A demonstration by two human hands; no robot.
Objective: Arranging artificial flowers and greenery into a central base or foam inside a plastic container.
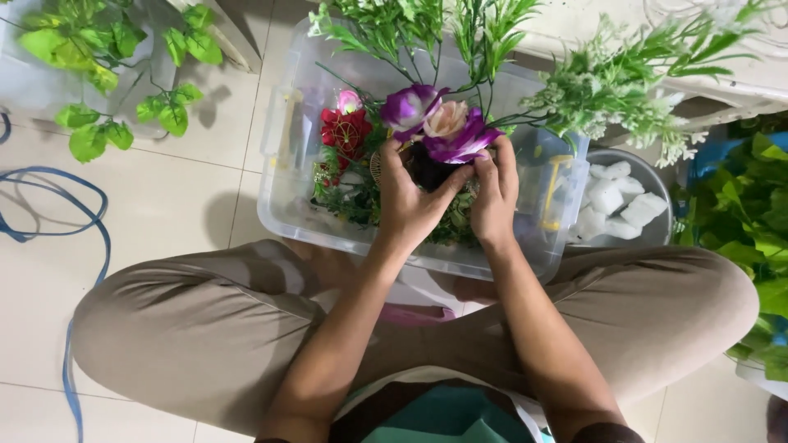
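Note:
I sit cross-legged on a tiled floor. My left hand (408,201) and my right hand (494,197) both clasp a small dark pot (429,167) that holds an artificial flower arrangement. Purple and cream blooms (439,121) rise just above my fingers, with green fern sprigs (427,33) spreading upward. The pot is held over a clear plastic bin (283,205) in front of my knees. Inside the bin lie a red flower (345,130), a pink bud (349,101) and loose greenery.
A metal bowl (648,168) with white foam chunks (616,201) stands right of the bin. A spray of white-green foliage (624,86) hangs over it. Leafy green stems (98,57) lie at top left, more leaves (743,213) at right. A blue cord (78,193) loops on the floor.

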